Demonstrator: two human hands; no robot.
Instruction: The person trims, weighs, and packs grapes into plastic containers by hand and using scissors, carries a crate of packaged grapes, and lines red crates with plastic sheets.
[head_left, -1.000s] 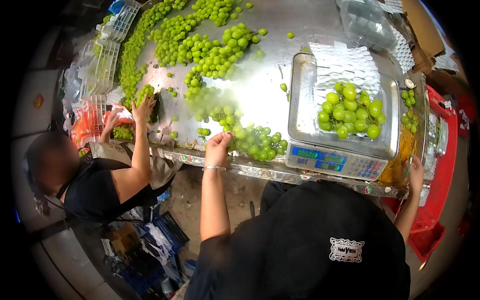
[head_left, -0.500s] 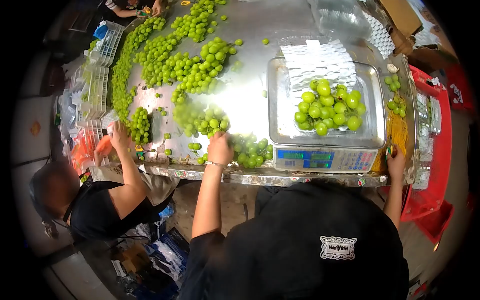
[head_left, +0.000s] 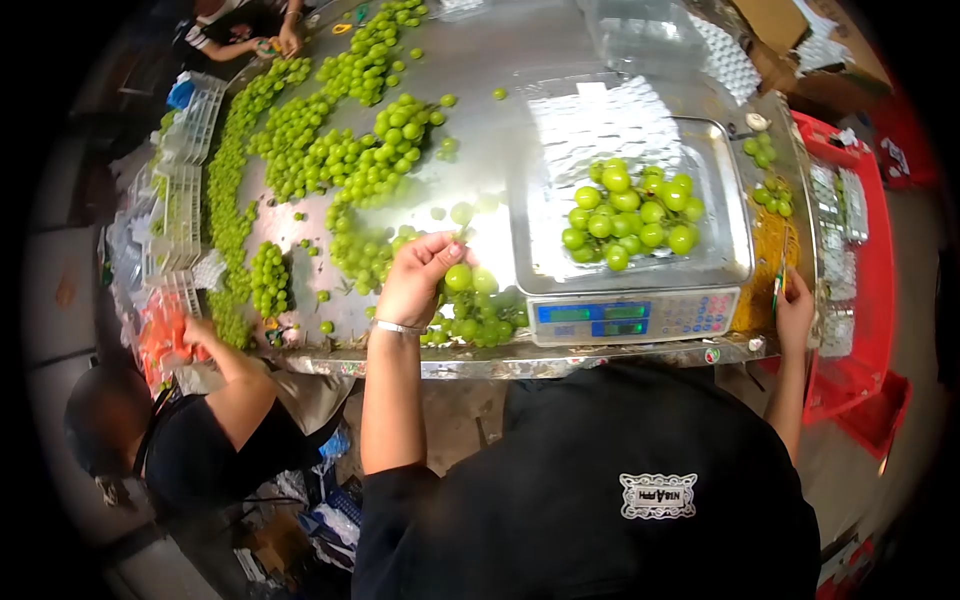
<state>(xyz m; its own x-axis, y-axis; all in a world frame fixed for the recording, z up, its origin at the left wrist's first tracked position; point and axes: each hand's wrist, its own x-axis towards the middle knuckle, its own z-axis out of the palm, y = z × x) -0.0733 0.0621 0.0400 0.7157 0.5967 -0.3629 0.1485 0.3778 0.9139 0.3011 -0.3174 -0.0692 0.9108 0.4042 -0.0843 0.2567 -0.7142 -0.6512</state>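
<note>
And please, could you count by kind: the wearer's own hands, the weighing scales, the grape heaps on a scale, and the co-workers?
Own hands, left hand and right hand: 2
Scale: 1
Grape heap on scale: 1
Co-workers: 2
Total: 6

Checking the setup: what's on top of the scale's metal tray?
Green grapes and a white netted sheet lie on the metal tray. How far the sheet runs beneath the grapes is hidden.

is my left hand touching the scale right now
Apart. The head view shows a gap with bright table between the left hand and the scale.
</note>
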